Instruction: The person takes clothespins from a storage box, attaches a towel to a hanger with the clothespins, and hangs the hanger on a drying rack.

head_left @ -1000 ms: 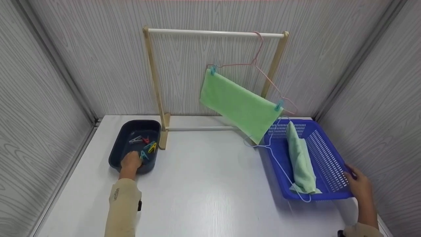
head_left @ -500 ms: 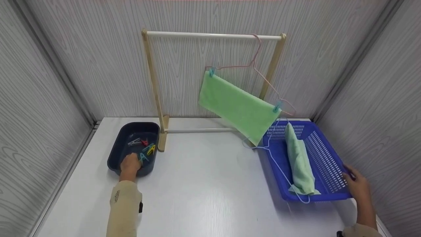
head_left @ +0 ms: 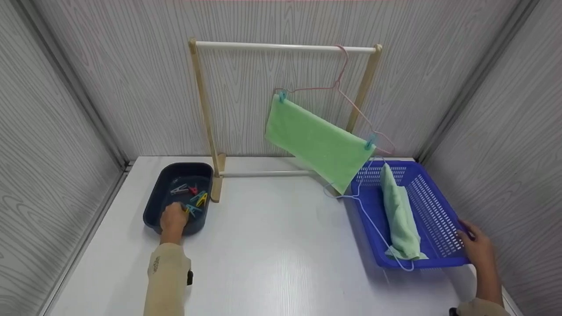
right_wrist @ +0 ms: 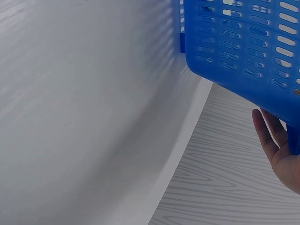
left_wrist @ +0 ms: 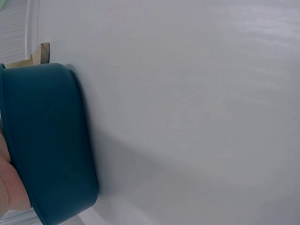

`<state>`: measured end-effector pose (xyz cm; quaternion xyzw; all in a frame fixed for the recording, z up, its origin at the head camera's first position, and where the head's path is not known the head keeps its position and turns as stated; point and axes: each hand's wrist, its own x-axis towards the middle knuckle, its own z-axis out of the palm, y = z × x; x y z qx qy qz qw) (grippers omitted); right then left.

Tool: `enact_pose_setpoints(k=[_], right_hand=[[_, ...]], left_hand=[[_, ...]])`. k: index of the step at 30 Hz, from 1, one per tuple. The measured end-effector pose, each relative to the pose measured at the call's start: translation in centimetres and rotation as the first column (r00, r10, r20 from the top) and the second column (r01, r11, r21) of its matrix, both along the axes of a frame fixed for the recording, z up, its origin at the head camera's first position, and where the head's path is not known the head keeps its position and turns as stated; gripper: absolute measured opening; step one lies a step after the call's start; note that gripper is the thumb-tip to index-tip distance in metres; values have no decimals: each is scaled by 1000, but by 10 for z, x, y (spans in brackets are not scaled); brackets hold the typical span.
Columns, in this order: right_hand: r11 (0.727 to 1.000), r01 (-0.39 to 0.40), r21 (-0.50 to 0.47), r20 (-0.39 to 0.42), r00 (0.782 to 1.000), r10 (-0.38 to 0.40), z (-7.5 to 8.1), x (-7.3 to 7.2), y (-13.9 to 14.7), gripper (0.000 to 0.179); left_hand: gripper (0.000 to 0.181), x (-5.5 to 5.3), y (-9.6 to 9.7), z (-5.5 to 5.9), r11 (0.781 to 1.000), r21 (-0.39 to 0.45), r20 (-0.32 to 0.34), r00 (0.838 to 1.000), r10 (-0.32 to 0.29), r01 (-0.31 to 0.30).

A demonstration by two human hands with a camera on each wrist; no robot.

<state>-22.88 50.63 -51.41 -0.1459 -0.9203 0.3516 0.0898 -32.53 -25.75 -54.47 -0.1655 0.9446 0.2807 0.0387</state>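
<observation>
My left hand (head_left: 174, 216) reaches over the near rim of a dark plastic basin (head_left: 153, 197), its fingers curled down at the clothespins. A teal clothespin (head_left: 192, 210) and a bit of yellow show right at the fingertips; the fingertips themselves are hidden. In the left wrist view, part of the hand (left_wrist: 11, 185) shows at the basin's rim. At the right, my right hand (head_left: 479, 245) grips the near right corner of a blue perforated basket (head_left: 439, 193), fingers under the edge in the right wrist view. The basket holds a folded pale green cloth (head_left: 400, 219) and a light blue hanger (head_left: 373, 226).
A wooden rack with a white top bar (head_left: 272, 45) stands at the back. From it hangs a pink hanger (head_left: 314, 88), tilted, with a green cloth (head_left: 316, 140) held by two teal clothespins. Other clothespins, including a red one (head_left: 193, 189) and a yellow one (head_left: 202, 199), lie in the basin.
The teal clothespin at my left fingertips has turned, and a yellow bit now shows beside it. The left hand has barely shifted; the right hand keeps its grip on the basket.
</observation>
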Motion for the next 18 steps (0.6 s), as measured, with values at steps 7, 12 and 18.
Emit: enact_pose_setpoints(k=[7, 12, 18], right_hand=[[1000, 3, -2, -31, 1000, -3, 0, 2, -3, 52], [1000, 6, -15, -1, 1000, -6, 1, 1, -3, 54], [1000, 0, -7, -8, 1000, 0, 1, 2, -3, 53]], left_hand=[[21, -1, 0, -2, 999, 18, -49, 998, 42, -41], [23, 0, 1, -3, 997, 31, -109, 991, 76, -73], [21, 2, 1, -4, 996, 34, -190, 977, 92, -87]])
